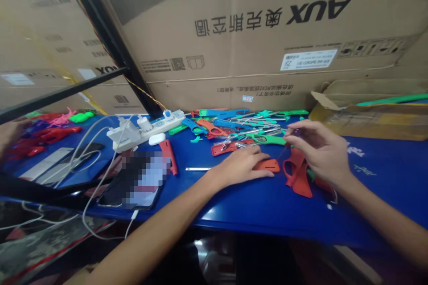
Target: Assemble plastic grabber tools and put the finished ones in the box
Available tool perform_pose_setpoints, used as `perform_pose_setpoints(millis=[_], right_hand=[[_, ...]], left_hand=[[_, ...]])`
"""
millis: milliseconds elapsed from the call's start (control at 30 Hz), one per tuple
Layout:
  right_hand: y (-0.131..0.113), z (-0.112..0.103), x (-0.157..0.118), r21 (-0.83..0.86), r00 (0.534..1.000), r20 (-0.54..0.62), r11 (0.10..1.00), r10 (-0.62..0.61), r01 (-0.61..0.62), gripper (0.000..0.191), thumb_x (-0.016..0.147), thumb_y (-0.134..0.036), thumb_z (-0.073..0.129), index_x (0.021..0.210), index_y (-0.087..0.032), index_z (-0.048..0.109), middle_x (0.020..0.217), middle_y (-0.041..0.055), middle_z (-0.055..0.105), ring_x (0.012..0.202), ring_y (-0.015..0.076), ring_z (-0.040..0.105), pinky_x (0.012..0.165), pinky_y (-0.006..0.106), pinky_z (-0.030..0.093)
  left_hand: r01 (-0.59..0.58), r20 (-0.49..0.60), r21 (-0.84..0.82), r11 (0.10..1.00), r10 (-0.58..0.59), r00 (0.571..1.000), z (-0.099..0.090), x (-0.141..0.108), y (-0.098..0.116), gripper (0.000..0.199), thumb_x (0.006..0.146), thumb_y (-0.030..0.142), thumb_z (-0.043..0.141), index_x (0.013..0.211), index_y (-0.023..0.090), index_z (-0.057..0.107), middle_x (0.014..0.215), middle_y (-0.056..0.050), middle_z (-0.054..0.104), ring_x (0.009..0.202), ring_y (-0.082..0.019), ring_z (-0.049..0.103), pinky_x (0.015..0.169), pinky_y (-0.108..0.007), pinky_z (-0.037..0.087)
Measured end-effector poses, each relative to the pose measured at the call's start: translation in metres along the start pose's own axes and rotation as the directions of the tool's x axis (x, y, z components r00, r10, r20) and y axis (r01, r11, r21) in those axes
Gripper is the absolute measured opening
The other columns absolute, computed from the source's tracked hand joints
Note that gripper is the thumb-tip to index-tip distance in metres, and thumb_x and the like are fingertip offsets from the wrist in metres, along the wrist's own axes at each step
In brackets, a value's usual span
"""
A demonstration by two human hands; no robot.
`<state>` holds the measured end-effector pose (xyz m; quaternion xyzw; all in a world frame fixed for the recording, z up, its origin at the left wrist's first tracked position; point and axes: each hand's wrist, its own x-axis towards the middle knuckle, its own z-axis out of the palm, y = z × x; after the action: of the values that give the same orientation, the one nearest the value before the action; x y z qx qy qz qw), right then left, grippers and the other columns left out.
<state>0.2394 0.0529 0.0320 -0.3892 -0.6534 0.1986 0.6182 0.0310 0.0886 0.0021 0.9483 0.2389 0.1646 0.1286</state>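
My left hand (242,164) presses an orange-red lighter casing (271,166) flat on the blue table (220,211); a metal tube (198,169) sticks out to its left. My right hand (319,149), raised just to the right, pinches the dark handle (296,132) of a thin tool whose shaft slants down toward the casing. Whether the tip touches it is too blurred to tell. Beneath my right hand lie red casing pieces (298,176). Behind both hands is a pile of blue, green and red casings (230,124) with metal tubes.
A power strip (150,131) with plugs and white cables stands left of the pile. A phone (142,182) and a red casing (169,156) lie at the left. Cardboard boxes (214,62) rise behind. Another person's hand (13,136) shows at the far left, beyond a black frame.
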Motion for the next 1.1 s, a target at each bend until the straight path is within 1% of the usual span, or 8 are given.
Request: perform_pose_setpoints(millis=[133, 233, 367, 433, 567, 767, 933, 1100], right_hand=[[-0.010, -0.011, 0.012, 0.030, 0.981, -0.179, 0.997, -0.070, 0.077, 0.013, 0.092, -0.025, 0.067, 0.103, -0.030, 0.070, 0.078, 0.0001, 0.064, 0.069, 0.0171, 0.061, 0.067, 0.033, 0.052], [-0.009, -0.017, 0.031, -0.120, 0.976, 0.184, 0.983, -0.116, 0.140, 0.017, 0.099, -0.028, 0.055, 0.110, -0.030, 0.067, 0.074, -0.0003, 0.062, 0.066, 0.0165, 0.060, 0.065, 0.032, 0.050], [0.003, -0.005, 0.037, -0.317, 0.635, 0.764, 0.790, -0.115, 0.524, 0.035, 0.105, -0.033, 0.037, 0.110, -0.027, 0.071, 0.091, 0.0049, 0.066, 0.077, 0.0177, 0.063, 0.065, 0.030, 0.048], [0.008, 0.005, 0.026, -0.388, 0.571, 0.819, 0.685, -0.050, 0.616, 0.039, 0.105, -0.045, 0.038, 0.112, -0.025, 0.072, 0.101, 0.0078, 0.067, 0.081, 0.0198, 0.065, 0.063, 0.030, 0.048], [0.016, 0.019, 0.000, -0.467, 0.608, 0.791, 0.573, -0.069, 0.673, 0.053, 0.092, -0.065, 0.053, 0.111, -0.021, 0.073, 0.117, 0.0136, 0.067, 0.093, 0.0268, 0.067, 0.069, 0.035, 0.050], [0.020, 0.029, -0.010, -0.448, 0.566, 0.822, 0.545, -0.059, 0.709, 0.021, 0.089, -0.036, 0.062, 0.086, -0.017, 0.071, 0.083, 0.0063, 0.069, 0.069, 0.0207, 0.064, 0.058, 0.031, 0.039], [0.016, 0.025, 0.001, -0.574, 0.795, 0.605, 0.717, 0.045, 0.396, 0.031, 0.095, -0.040, 0.054, 0.075, -0.018, 0.062, 0.071, 0.0017, 0.065, 0.062, 0.0164, 0.057, 0.058, 0.030, 0.035], [0.008, 0.018, 0.010, -0.406, 0.897, 0.417, 0.913, 0.142, 0.044, 0.048, 0.100, -0.055, 0.043, 0.070, -0.020, 0.056, 0.065, -0.0004, 0.059, 0.058, 0.0146, 0.052, 0.057, 0.027, 0.039]], left_hand=[[-0.011, -0.034, -0.100, 0.995, 0.007, 0.999, -0.007, 0.000, -0.001, 0.064, 0.093, 0.061, 0.056, 0.133, 0.012, 0.059, 0.118, -0.013, 0.064, 0.110, -0.024, 0.061, 0.098, -0.035, 0.050], [-0.029, -0.111, -0.131, 0.991, 0.015, 0.994, -0.019, 0.000, -0.009, 0.050, 0.098, 0.052, 0.053, 0.132, 0.016, 0.059, 0.117, -0.011, 0.065, 0.110, -0.023, 0.062, 0.097, -0.036, 0.050], [0.021, -0.389, -0.040, 0.999, -0.035, 0.920, -0.035, -0.006, -0.035, 0.027, 0.105, 0.034, 0.047, 0.113, 0.018, 0.068, 0.103, -0.009, 0.066, 0.101, -0.023, 0.062, 0.090, -0.038, 0.051], [0.081, -0.525, -0.013, 0.997, -0.076, 0.848, -0.041, -0.011, -0.048, 0.024, 0.104, 0.028, 0.047, 0.105, 0.017, 0.069, 0.098, -0.009, 0.066, 0.096, -0.022, 0.062, 0.087, -0.037, 0.051], [0.144, -0.642, 0.032, 0.989, -0.090, 0.761, -0.052, -0.018, -0.053, 0.019, 0.102, 0.024, 0.051, 0.103, 0.017, 0.068, 0.094, -0.008, 0.066, 0.093, -0.021, 0.061, 0.085, -0.036, 0.049], [0.044, -0.745, 0.095, 0.995, 0.042, 0.666, -0.057, -0.011, -0.022, 0.014, 0.099, 0.019, 0.055, 0.104, 0.017, 0.068, 0.089, -0.005, 0.069, 0.083, -0.017, 0.061, 0.077, -0.033, 0.044], [0.064, -0.821, 0.333, 0.941, 0.255, 0.511, -0.046, -0.012, 0.005, 0.017, 0.091, 0.012, 0.062, 0.104, 0.021, 0.066, 0.060, 0.006, 0.062, 0.055, -0.013, 0.049, 0.073, -0.034, 0.035], [-0.085, -0.634, 0.307, 0.948, 0.271, 0.725, -0.027, -0.010, 0.010, 0.028, 0.098, 0.031, 0.052, 0.077, 0.021, 0.067, 0.060, 0.001, 0.066, 0.054, -0.015, 0.052, 0.064, -0.034, 0.034]])
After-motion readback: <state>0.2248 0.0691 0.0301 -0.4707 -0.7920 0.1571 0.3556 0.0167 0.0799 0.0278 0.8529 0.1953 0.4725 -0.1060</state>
